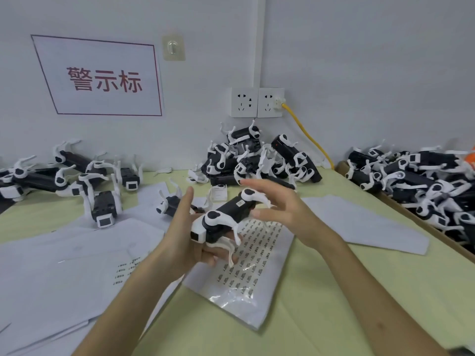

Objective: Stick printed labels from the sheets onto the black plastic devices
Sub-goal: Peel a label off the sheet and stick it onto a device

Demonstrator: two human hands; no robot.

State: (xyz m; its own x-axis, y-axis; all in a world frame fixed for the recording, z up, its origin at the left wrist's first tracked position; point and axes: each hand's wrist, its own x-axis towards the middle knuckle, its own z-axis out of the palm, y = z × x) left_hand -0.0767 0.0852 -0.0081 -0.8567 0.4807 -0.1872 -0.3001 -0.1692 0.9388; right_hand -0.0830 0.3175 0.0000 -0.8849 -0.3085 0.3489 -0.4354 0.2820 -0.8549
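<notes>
Head view is showing the left hand (185,235) cradling a black plastic device with white curved arms (223,217) above the table, its fingers curling under the body while the thumb is standing straight and clear; the right hand (280,209) is hovering just beside the device's far end, fingers spread and relaxed, gripping nothing; a small white printed label (240,202) is sitting on the device's upper face, so the step in hand is probably pressing it down; doing that well is calling for a fingertip rubbing from the label's middle outward, with the left hand bracing the body from below so it is not rolling; the glossy white sheet of small printed labels (259,263) is lying directly beneath on the pale green tabletop (321,291); heaps of like devices (257,160) are waiting against the wall (359,73).
</notes>
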